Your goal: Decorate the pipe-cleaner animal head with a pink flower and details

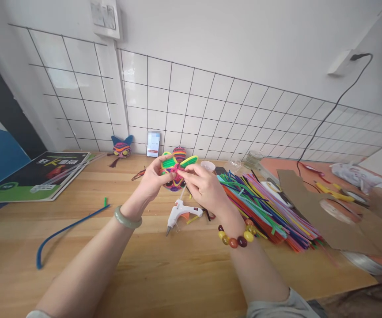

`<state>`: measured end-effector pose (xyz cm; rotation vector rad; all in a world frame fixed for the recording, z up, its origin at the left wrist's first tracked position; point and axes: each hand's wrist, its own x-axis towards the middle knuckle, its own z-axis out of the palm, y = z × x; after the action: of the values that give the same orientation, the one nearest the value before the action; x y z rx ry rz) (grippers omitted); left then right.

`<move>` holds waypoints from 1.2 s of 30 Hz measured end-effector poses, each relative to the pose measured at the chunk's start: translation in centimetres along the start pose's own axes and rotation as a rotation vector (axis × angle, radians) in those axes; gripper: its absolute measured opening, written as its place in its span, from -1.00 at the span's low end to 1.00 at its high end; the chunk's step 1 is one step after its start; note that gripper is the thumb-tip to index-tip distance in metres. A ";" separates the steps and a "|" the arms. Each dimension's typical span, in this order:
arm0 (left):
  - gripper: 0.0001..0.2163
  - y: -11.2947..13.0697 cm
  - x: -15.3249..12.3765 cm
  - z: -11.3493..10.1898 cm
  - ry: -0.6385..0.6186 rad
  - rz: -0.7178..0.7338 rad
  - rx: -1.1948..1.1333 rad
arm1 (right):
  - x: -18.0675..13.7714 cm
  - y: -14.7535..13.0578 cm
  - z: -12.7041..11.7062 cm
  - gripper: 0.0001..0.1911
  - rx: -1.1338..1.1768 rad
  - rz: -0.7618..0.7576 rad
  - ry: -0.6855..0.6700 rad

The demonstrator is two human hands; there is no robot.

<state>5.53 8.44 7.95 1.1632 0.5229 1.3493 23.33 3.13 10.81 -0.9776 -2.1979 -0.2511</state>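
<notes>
Both my hands hold a small colourful pipe-cleaner mask (176,170) above the middle of the wooden table (164,265). My left hand (151,181) grips its left side, fingers curled round the green ear. My right hand (203,184) pinches the right side by the other green ear. A white hot-glue gun (178,213) lies on the table just below my hands. A bundle of many-coloured pipe cleaners (263,207) lies right of my right wrist.
A blue pipe cleaner (65,229) curves across the table's left side. A dark book (41,174) lies far left. A finished mask (122,150) and a phone (153,144) lean on the tiled wall. Cardboard (336,216), tape rolls and a cable sit on the right.
</notes>
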 end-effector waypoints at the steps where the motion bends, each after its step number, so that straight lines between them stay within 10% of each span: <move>1: -0.47 0.0 0.0 0.0 0.000 0.003 -0.002 | 0.0 0.1 0.0 -0.65 0.063 0.020 0.010; 5: -0.49 0.0 0.0 0.1 -0.005 0.037 -0.005 | 0.0 0.8 0.5 -0.68 0.344 0.229 0.167; 8: -0.50 0.1 -0.1 0.3 -0.017 0.063 0.023 | 0.2 1.1 1.2 -0.34 0.540 0.504 0.358; 12: -0.49 0.2 -0.5 0.6 -0.043 0.103 0.066 | 0.7 0.3 1.5 -0.27 0.944 0.703 0.188; 17: -0.50 0.6 -1.0 1.2 -0.093 0.124 0.087 | 0.9 -1.1 1.3 -0.61 1.225 0.743 -0.012; 36: -0.56 1.3 -1.5 1.3 -0.159 0.078 0.105 | 0.9 -1.3 2.2 -0.60 1.242 0.723 0.087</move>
<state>5.70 6.35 9.15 1.3768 0.4415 1.2946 20.86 3.71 9.96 -0.8554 -1.3154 1.2144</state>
